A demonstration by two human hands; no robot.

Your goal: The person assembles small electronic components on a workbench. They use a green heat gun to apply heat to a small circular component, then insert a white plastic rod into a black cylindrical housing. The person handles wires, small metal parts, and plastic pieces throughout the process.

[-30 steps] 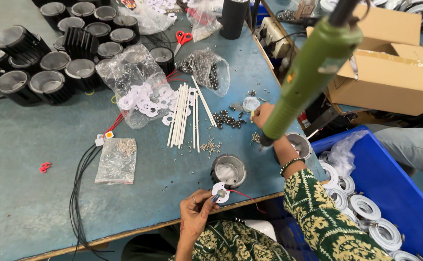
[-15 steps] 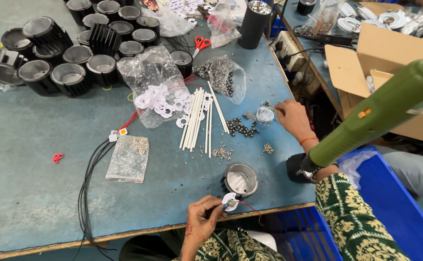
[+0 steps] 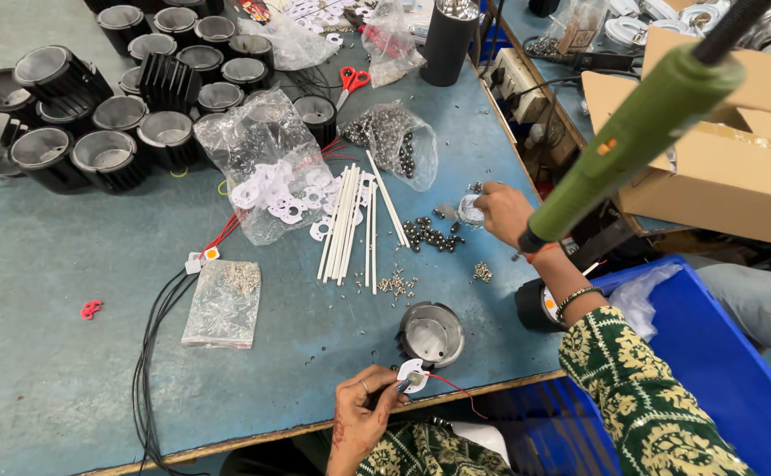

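Left to right across the blue desk: one bundle of black cables, one clear bag of small screws, about seven white rods, one open metal housing. At the near edge, the left hand has its fingers clamped on a small white disc trailing a red wire; it looks light, thin and bendable, best held by its rim. The right hand pinches a small clear piece above loose dark beads.
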